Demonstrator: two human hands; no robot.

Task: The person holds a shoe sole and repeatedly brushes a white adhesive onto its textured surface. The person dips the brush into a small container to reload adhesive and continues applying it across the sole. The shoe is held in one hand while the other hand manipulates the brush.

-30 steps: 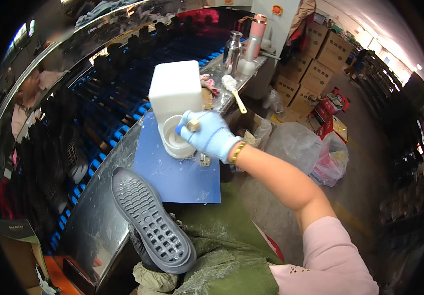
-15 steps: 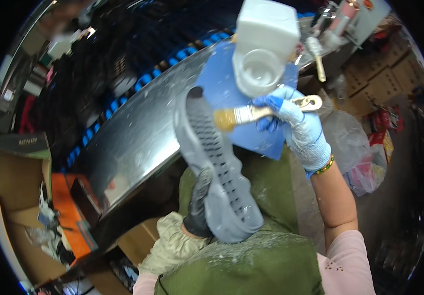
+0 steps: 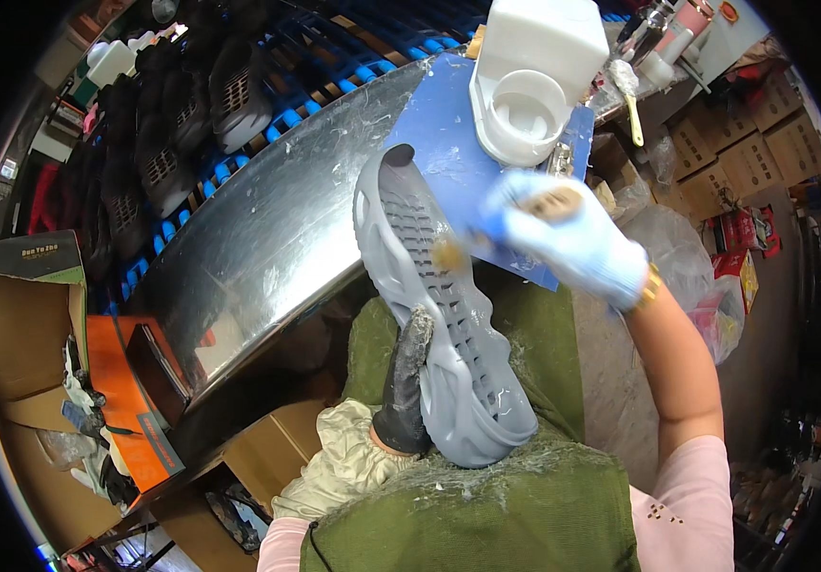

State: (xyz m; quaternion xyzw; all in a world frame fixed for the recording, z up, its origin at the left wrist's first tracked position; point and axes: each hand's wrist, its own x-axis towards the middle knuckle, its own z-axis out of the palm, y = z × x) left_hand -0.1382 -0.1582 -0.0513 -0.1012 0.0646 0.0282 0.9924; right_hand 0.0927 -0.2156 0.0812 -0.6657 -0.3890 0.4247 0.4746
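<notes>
Sole point(image 3: 453, 324): grey, rubber-like; outer wall smooth, low sheen; inner bed ribbed and pierced, glossy in wet-looking patches.
Brush point(image 3: 555, 204): wood-look handle; bristle finish blurred.
Right glove point(image 3: 572, 238): light-blue knit cloth, matt.
Left glove point(image 3: 405, 381): dark, matt, rough with pale crust.
Apron point(image 3: 486, 524): green woven cloth, flaky white residue.
Bench point(image 3: 267, 238): sheet metal, glossy, scuffed, smeared.
Sheet point(image 3: 434, 110), far: blue, smooth, plastic-looking, streaked white.
Dispenser point(image 3: 548, 38), far: white plastic, smooth.
Rollers point(image 3: 363, 71), far left: blue plastic, glossy.
Bag point(image 3: 668, 253), right: clear film, creased, shiny.
Cartons point(image 3: 744, 157), far right: brown cardboard, matt.
</notes>
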